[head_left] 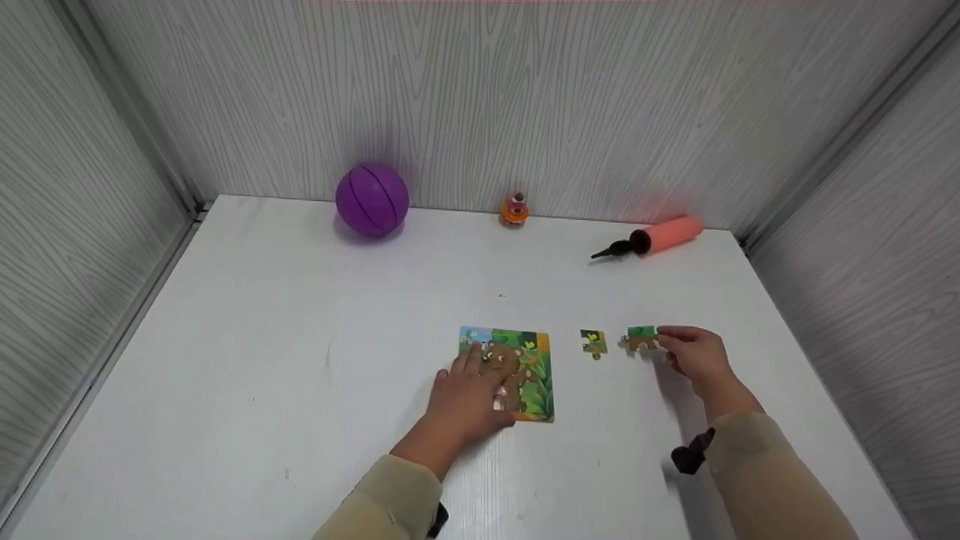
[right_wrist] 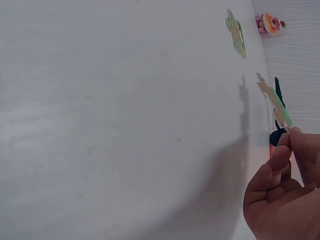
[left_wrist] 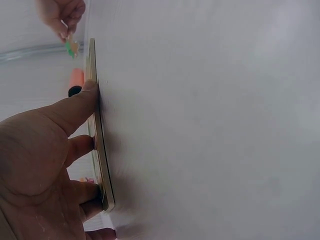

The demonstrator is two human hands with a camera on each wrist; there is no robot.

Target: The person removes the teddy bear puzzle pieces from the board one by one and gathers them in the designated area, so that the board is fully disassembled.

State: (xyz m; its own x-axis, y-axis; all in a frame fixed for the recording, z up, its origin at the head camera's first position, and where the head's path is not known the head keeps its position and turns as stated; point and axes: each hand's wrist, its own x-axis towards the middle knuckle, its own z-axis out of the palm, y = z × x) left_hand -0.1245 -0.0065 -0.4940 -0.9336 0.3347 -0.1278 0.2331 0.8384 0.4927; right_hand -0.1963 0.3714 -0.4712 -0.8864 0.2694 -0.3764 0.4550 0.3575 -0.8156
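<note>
A jigsaw puzzle board (head_left: 536,382) with a brown bear on a green background lies flat on the white table. My left hand (head_left: 466,397) rests on its left part, fingers spread over the picture and thumb by the near edge. The left wrist view shows the board (left_wrist: 102,160) edge-on, with the thumb and fingertips against it. My right hand (head_left: 694,356) pinches a green and brown puzzle piece (head_left: 640,339) at its right end between thumb and finger. In the right wrist view that piece (right_wrist: 277,106) is above the table, apart from its shadow. Another puzzle piece (head_left: 593,343) lies between board and right hand.
Along the back wall stand a purple ball (head_left: 373,199) and a small orange and pink toy figure (head_left: 514,210). An orange-pink hand pump (head_left: 675,234) with a black nozzle lies at the back right. Wood-grain panels enclose the table's back and sides.
</note>
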